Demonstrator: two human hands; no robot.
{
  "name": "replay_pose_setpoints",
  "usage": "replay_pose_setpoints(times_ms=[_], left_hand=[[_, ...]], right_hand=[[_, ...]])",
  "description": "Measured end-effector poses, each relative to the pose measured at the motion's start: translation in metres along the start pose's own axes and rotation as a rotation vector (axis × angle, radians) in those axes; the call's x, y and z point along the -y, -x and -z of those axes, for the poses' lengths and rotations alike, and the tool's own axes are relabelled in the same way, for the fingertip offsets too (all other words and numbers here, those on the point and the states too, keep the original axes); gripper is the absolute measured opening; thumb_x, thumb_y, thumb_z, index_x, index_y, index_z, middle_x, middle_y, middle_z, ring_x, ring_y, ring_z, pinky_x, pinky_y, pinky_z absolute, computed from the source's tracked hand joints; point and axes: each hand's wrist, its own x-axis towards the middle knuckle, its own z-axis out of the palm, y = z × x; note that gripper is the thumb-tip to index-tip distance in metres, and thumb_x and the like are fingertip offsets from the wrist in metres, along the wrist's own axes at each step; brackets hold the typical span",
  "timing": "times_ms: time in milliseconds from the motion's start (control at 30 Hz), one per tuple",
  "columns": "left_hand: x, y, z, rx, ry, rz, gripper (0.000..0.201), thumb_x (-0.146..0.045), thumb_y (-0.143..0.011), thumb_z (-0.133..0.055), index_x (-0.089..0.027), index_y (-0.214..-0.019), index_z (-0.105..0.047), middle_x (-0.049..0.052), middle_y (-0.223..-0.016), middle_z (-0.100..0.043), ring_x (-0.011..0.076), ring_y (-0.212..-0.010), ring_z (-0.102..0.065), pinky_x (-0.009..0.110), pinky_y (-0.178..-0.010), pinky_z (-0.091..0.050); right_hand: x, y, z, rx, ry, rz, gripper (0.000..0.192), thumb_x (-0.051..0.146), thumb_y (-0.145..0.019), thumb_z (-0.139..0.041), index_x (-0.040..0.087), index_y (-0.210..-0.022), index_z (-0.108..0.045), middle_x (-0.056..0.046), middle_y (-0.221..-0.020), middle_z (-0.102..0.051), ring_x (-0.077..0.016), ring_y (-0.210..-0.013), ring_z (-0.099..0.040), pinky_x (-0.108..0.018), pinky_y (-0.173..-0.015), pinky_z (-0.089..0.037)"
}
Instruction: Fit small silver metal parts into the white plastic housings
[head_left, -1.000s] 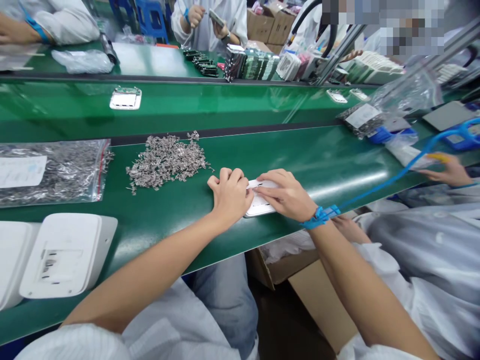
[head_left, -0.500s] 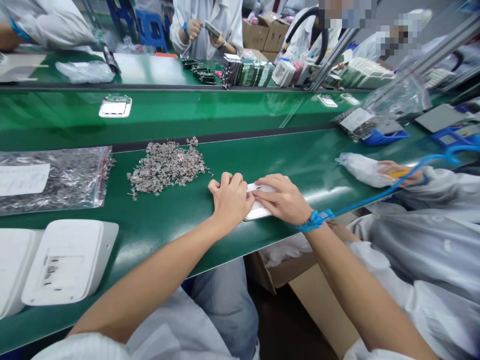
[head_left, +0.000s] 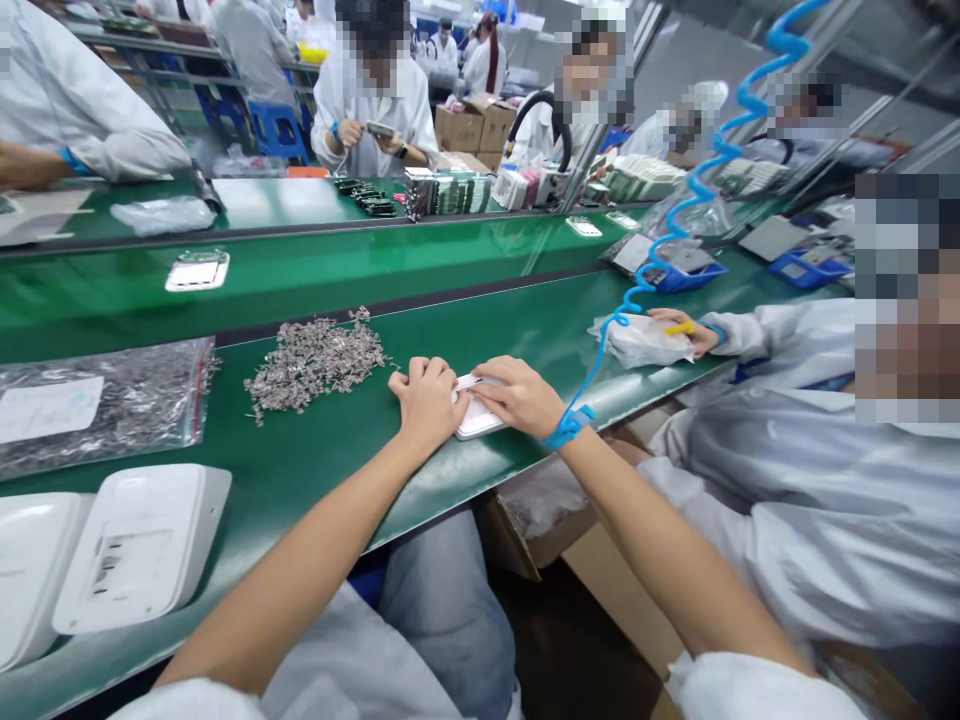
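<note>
A white plastic housing part (head_left: 484,424) with rounded corners lies on the green bench between my hands. My left hand (head_left: 426,405) grips its left side with bent fingers, the thumb on the top face. My right hand (head_left: 521,395), with a blue wrist strap (head_left: 571,427), holds the far right side, fingertips close to the left thumb near a small dark slot. Any small piece between the fingertips is too hidden to make out. Beyond my left hand lies a heap of small metal parts (head_left: 319,362).
A bag of metal parts (head_left: 105,400) and white housings (head_left: 142,550) lie at left. A white panel (head_left: 196,271) sits on the green conveyor (head_left: 360,258). At right, a co-worker's hand (head_left: 697,335) touches a plastic bag (head_left: 646,340). A coiled blue cord (head_left: 682,215) runs to my strap.
The view has tilted upward and shifted right, so more of the room and the blue cord show. Both my hands stay on the white part with little change in grip.
</note>
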Motion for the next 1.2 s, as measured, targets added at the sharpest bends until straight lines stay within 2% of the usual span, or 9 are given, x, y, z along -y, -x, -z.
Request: replay_pose_setpoints(times_ms=[367,467,567,700,800,933,1033,1133,1200], left_hand=[[0.000,0.001,0.000,0.005,-0.020,-0.015,0.015,-0.030,-0.089,-0.056,-0.019,-0.083,-0.064,0.009,-0.108,-0.068,0.0278,-0.111,-0.047,0.051,-0.086,-0.025],[0.000,0.000,0.000,-0.003,-0.025,-0.020,0.015,-0.031,-0.088,-0.057,-0.019,-0.081,-0.063,0.009,-0.106,-0.068,0.0280,-0.110,-0.048,0.051,-0.085,-0.026],[0.001,-0.002,0.000,-0.001,-0.015,-0.027,0.014,-0.031,-0.087,-0.058,-0.019,-0.080,-0.062,0.009,-0.104,-0.068,0.0280,-0.109,-0.049,0.051,-0.085,-0.026],[0.003,-0.002,0.001,0.010,-0.007,-0.048,0.015,-0.032,-0.087,-0.058,-0.019,-0.079,-0.062,0.008,-0.105,-0.068,0.0277,-0.109,-0.049,0.050,-0.085,-0.026],[0.004,-0.003,0.000,0.015,-0.018,-0.036,0.016,-0.033,-0.087,-0.058,-0.019,-0.080,-0.062,0.008,-0.103,-0.067,0.0272,-0.107,-0.049,0.050,-0.084,-0.026],[0.004,-0.008,0.001,0.041,-0.014,-0.033,0.016,-0.034,-0.087,-0.057,-0.019,-0.082,-0.062,0.008,-0.104,-0.067,0.0267,-0.108,-0.049,0.049,-0.085,-0.027],[0.000,-0.007,0.015,0.086,-0.027,-0.002,0.016,-0.035,-0.084,-0.059,-0.019,-0.083,-0.063,0.009,-0.105,-0.066,0.0283,-0.111,-0.048,0.048,-0.086,-0.029],[-0.003,0.012,0.042,0.161,-0.134,0.018,0.019,-0.036,-0.084,-0.055,-0.019,-0.082,-0.064,0.011,-0.103,-0.066,0.0305,-0.111,-0.047,0.048,-0.085,-0.030],[0.004,0.035,0.062,0.206,-0.247,0.012,0.023,-0.036,-0.086,-0.050,-0.019,-0.079,-0.063,0.012,-0.101,-0.066,0.0305,-0.108,-0.047,0.048,-0.084,-0.031]], right_hand=[[0.006,-0.005,0.003,0.063,-0.001,-0.054,0.025,0.023,-0.097,-0.055,0.020,-0.092,-0.079,-0.012,-0.111,-0.070,-0.0249,-0.101,-0.060,-0.041,-0.087,-0.050],[0.006,-0.005,0.001,0.031,-0.076,-0.079,0.024,0.022,-0.096,-0.056,0.021,-0.088,-0.078,-0.011,-0.109,-0.070,-0.0242,-0.101,-0.061,-0.041,-0.090,-0.051],[0.004,-0.008,-0.001,-0.010,-0.138,-0.181,0.017,0.018,-0.089,-0.061,0.020,-0.095,-0.076,-0.010,-0.107,-0.072,-0.0238,-0.101,-0.063,-0.039,-0.092,-0.051],[0.003,-0.020,0.000,0.078,-0.129,-0.327,0.024,0.012,-0.078,-0.066,0.019,-0.100,-0.073,-0.006,-0.102,-0.075,-0.0246,-0.096,-0.064,-0.037,-0.088,-0.051],[0.001,-0.028,0.001,0.147,-0.129,-0.311,0.019,0.013,-0.078,-0.066,0.018,-0.094,-0.075,-0.007,-0.102,-0.076,-0.0241,-0.096,-0.063,-0.036,-0.088,-0.050],[-0.001,-0.032,0.000,0.143,-0.111,-0.310,0.015,0.013,-0.078,-0.067,0.017,-0.090,-0.076,-0.007,-0.101,-0.076,-0.0234,-0.096,-0.064,-0.035,-0.089,-0.049],[0.005,-0.035,0.004,0.152,-0.114,-0.309,0.015,0.011,-0.077,-0.069,0.018,-0.088,-0.077,-0.007,-0.099,-0.076,-0.0228,-0.095,-0.065,-0.034,-0.088,-0.049],[0.017,-0.041,0.010,0.185,-0.217,-0.226,0.015,0.013,-0.077,-0.071,0.019,-0.090,-0.076,-0.005,-0.099,-0.077,-0.0214,-0.096,-0.068,-0.032,-0.089,-0.050],[0.024,-0.046,0.011,0.067,-0.304,-0.239,0.012,0.018,-0.082,-0.069,0.022,-0.092,-0.075,-0.003,-0.103,-0.077,-0.0193,-0.100,-0.068,-0.031,-0.092,-0.050]])
